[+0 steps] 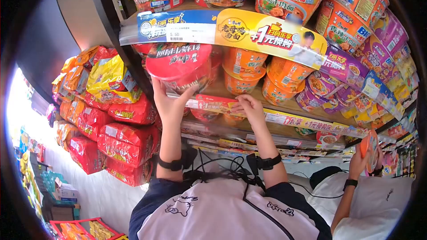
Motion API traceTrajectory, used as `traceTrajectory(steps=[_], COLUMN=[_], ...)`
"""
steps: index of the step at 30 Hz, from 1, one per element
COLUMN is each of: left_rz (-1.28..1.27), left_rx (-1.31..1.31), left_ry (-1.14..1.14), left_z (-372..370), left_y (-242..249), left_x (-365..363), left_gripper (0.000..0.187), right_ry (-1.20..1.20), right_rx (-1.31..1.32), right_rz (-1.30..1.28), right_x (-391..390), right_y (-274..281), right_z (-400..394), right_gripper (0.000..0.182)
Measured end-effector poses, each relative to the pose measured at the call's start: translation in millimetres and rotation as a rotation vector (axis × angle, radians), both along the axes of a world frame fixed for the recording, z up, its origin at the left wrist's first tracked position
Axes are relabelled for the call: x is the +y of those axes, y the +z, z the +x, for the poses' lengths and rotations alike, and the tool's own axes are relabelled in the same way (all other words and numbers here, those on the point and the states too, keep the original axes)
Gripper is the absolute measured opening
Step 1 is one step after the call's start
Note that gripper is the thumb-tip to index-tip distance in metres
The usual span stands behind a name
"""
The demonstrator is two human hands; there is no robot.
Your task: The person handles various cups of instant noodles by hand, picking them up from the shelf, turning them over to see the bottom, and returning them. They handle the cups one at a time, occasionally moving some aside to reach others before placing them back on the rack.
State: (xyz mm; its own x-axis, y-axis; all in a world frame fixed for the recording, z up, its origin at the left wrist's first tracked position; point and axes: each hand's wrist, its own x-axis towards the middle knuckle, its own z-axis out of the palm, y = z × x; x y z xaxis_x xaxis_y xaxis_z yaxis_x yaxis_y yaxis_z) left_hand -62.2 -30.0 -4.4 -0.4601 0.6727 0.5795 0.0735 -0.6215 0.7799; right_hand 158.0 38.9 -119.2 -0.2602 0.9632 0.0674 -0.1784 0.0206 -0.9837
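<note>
Just below the banner (240,31), a red cup (180,67) with upside-down print, gripped in my left hand (168,100), my right hand (250,106) loosely curled, farther below the banner's yellow part.

White tee (213,215), short dark navy sleeves (149,195), pretty neat two-tone look. Black line-drawn cartoon (178,208) on left, black lettering (280,208) on right, too small to read tbh. Black strap (170,165) on left forearm, matching band (269,163) on right one. Thin black cables (218,162) tangled around far edge of tee, plus thicker black cord (262,211) down right side.
</note>
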Motion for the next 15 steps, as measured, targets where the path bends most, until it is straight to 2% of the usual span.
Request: traceTrajectory(steps=[1, 2, 5, 8, 11, 12, 15], left_rz=[0.021, -0.009, 0.045, 0.026, -0.096, -0.058, -0.015], left_rx=[-0.017, 0.076, -0.072, 0.142, 0.295, 0.295, 0.321], left_ry=[-0.013, 0.046, -0.085, 0.078, 0.220, 0.159, 0.286], left_z=[0.9, -7.7, -3.4, -11.3, -8.4, -9.0, 0.1], left_y=[3.6, -5.5, 6.0, -7.8, -13.6, -12.8, -13.7], left_x=[8.4, 23.2, 62.3, 96.5, 106.2, 106.7, 100.9], left_gripper=[0.081, 0.081, 0.085, 0.093, 0.099, 0.105, 0.111], right_ry=[0.003, 0.006, -0.004, 0.045, 0.012, 0.010, -0.017], right_rx=[0.002, 0.002, 0.005, 0.028, -0.043, -0.027, 0.009], right_rz=[-0.010, -0.021, -0.007, -0.023, -0.003, -0.006, -0.018], right_x=[1.1, 1.4, 0.1, -0.7, 1.9, 1.7, 1.7], right_y=[-1.3, -2.3, -2.3, 0.0, -3.8, -3.5, -6.6], right_z=[-0.2, -0.5, 0.8, 2.3, 1.7, 1.3, -2.1], right_gripper=[0.024, 0.024, 0.024, 0.029, 0.028, 0.028, 0.028])
